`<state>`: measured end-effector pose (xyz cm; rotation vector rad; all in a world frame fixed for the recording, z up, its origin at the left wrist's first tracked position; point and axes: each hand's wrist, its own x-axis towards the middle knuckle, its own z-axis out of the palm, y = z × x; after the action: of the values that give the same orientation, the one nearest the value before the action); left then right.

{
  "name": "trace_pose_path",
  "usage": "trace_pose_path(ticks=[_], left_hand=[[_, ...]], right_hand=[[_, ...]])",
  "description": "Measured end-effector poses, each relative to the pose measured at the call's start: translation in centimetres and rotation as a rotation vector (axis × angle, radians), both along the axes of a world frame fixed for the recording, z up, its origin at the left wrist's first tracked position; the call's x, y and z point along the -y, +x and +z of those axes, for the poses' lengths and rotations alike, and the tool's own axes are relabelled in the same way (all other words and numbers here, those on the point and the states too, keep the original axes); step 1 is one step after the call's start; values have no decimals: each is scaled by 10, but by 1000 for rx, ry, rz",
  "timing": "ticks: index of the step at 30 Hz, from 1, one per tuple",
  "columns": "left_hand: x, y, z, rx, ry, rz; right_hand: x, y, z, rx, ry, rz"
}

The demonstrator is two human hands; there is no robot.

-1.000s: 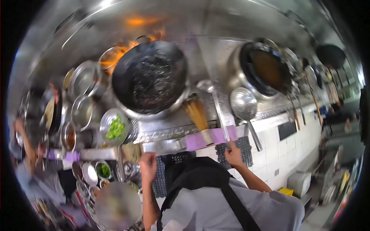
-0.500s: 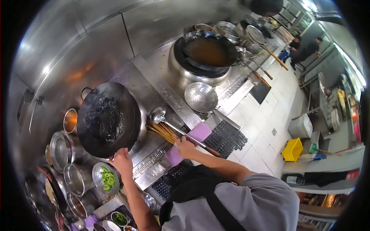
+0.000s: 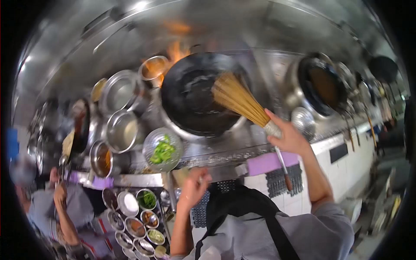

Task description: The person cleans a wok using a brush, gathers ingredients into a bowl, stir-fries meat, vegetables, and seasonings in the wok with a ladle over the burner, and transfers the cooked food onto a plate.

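Note:
My right hand (image 3: 288,132) is wrapped around the bound end of a bamboo wok brush (image 3: 238,97). The bristles fan out over the right side of a large black wok (image 3: 190,121), with some dark, shiny liquid inside. My left hand (image 3: 197,188), fingers curled and slightly blurred, is in front of the stove's edge with nothing visible in it. Just up and left of it, a perforated strainer (image 3: 149,141) holds cut green peppers (image 3: 162,149). A ladle's handle (image 3: 282,167) extends below my right hand; its bowl is hidden.
Flames (image 3: 177,52) rise behind the wok beside a metal bowl (image 3: 154,67). Metal pots (image 3: 122,130) stand on the left. A second wok (image 3: 325,86) with brown liquid is at the right. Several ingredient bowls (image 3: 135,227) sit lower left, near a co-worker's arm (image 3: 65,216).
My right hand has brought the brush from beside the wok to over it. My left hand has left the wok's near rim. Flames have appeared behind the wok, and my view has turned left.

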<state>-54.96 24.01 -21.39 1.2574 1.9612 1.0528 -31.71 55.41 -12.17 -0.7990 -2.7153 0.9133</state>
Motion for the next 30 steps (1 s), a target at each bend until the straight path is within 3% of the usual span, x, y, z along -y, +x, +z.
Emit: trace_pose_path(ticks=[1, 2, 4, 5, 7, 8, 9, 11, 14, 16, 19, 20, 21, 24, 27, 29, 30], left_hand=[[28, 4, 2, 76, -65, -104], [54, 8, -1, 163, -131, -120], [98, 21, -13, 274, -266, -74], [119, 27, -23, 298, -343, -16], [145, 39, -25, 316, -463, 88], [150, 41, -21, 301, -496, 139], [156, 41, -20, 282, -529, 184], [175, 43, -30, 374, -453, 303], [181, 33, -27, 454, -394, 412], [173, 12, -21, 360, -397, 360], [144, -12, -10, 123, -341, 292], [132, -17, -7, 47, -315, 304], [120, -21, -6, -30, -282, 317], [110, -17, 16, 16, -245, 334], [151, 0, -9, 455, -202, 420], [164, 7, -24, 433, -215, 459], [167, 10, -25, 420, -230, 488]], right_hand=[[-11, -38, 22, 248, -34, 50], [-25, -76, 16, 484, 115, 141], [-58, -164, -34, 619, 137, 371], [-66, -215, -56, 607, 108, 271], [-76, -290, -132, 207, 144, -26], [-53, -298, -132, 110, -90, -125], [-24, -293, -107, 204, -419, -151], [0, -253, -137, 55, -62, 151], [-24, -179, -23, 542, -179, 308], [-86, -182, 2, 681, -184, 214], [-140, -235, -130, 345, 173, -118], [-110, -255, -136, 375, -35, -175], [-69, -274, -138, 397, -240, -229], [-2, -232, -98, 345, -152, 96], [-68, -152, -81, 423, 105, 482], [-117, -141, 5, 711, -154, 347], [-161, -143, -24, 632, -69, 222]])
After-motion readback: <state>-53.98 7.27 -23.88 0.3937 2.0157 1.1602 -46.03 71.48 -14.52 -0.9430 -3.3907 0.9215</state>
